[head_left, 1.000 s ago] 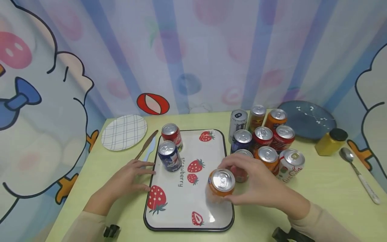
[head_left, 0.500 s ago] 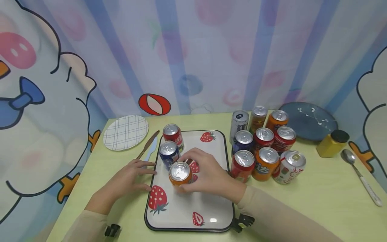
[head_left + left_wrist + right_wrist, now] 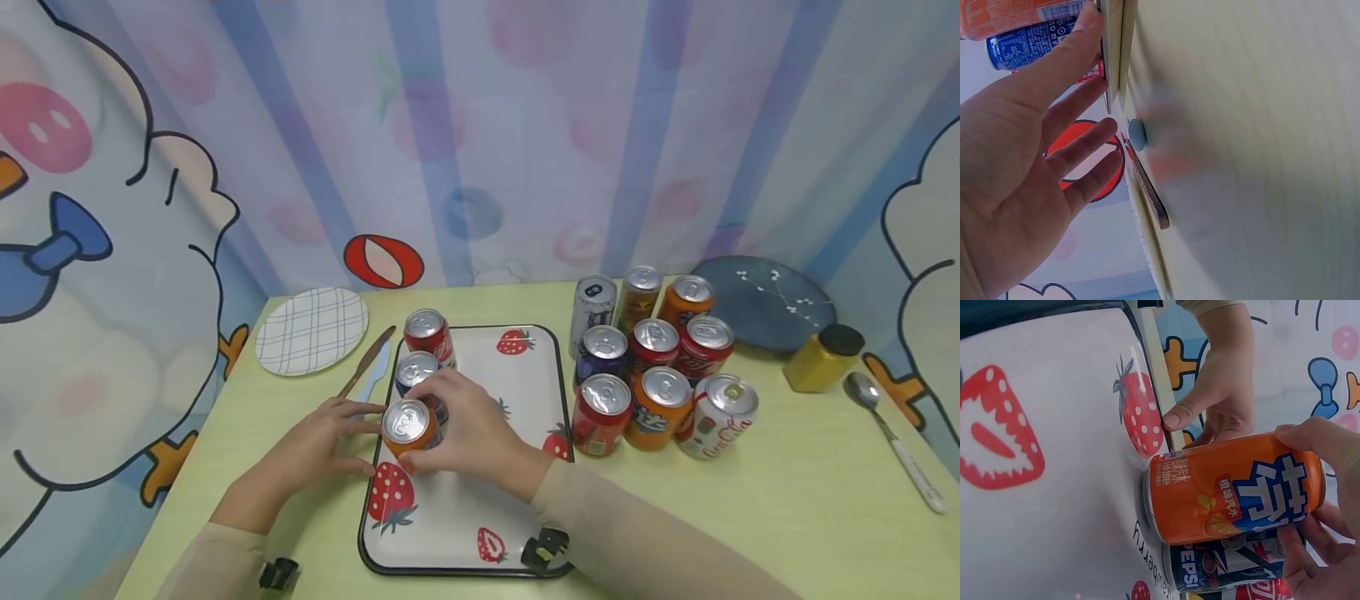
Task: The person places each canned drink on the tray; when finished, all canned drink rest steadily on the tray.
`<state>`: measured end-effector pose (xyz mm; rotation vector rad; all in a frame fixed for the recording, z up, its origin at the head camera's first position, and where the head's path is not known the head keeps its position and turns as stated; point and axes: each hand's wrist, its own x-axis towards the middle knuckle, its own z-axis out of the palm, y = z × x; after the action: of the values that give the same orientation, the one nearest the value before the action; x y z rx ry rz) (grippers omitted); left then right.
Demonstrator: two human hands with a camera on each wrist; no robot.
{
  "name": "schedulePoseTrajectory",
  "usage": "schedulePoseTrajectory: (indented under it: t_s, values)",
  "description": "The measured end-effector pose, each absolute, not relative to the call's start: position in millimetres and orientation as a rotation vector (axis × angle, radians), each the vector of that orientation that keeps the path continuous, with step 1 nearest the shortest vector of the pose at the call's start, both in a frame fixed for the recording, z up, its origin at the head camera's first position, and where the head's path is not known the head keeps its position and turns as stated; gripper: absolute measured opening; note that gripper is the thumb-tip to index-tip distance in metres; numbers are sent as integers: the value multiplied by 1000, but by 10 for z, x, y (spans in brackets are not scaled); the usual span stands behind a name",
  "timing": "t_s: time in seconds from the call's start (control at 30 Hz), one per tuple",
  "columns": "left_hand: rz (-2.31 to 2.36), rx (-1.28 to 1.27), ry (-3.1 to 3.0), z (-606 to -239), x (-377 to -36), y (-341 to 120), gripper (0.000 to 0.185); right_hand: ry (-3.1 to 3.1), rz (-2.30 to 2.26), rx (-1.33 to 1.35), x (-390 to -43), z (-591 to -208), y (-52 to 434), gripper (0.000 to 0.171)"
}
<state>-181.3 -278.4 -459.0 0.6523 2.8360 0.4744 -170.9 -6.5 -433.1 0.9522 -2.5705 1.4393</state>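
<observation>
**Holding an orange can on the strawberry tray**

Right hand [image 3: 468, 433] — fingers curled round the orange can [image 3: 406, 425], which stands upright at the left edge of the tray [image 3: 525, 483], just in front of a blue can [image 3: 417, 371] and a red can [image 3: 427, 333]; the three form a line along that edge.

Left hand [image 3: 318, 442] — flat, fingers straight, resting on the table [image 3: 750, 517] with fingertips against the tray's rim, seemingly steadying it.

Beside the tray, right: a cluster of cans [image 3: 652, 358], closely packed.

Surroundings — checked plate [image 3: 311, 329], knife [image 3: 363, 360], dark blue plate [image 3: 765, 302], yellow jar [image 3: 823, 357], spoon [image 3: 888, 433]. Pale green tabletop; cartoon-printed curtain [image 3: 480, 133] behind.
</observation>
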Motion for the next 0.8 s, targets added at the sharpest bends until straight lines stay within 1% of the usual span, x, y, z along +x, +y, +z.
schedulePoseTrajectory:
  t_s: [0.3, 0.53, 0.67, 0.8]
  values:
    - [460, 675, 2834, -4575, -1831, -2762, 54, -2640, 1368, 900, -1705, -4340, -52, 63]
    - [440, 649, 2836, -4573, -1807, -2795, 53, -2659, 1326, 917, -1681, -4320, -14, 63]
    - [458, 654, 2836, -4575, -1806, -2787, 52, -2696, 1296, 904, -1664, -4285, 136, 61]
    - [461, 645, 2834, -4569, -1814, -2767, 52, -2703, 1174, 933, -1649, -4249, 407, 53]
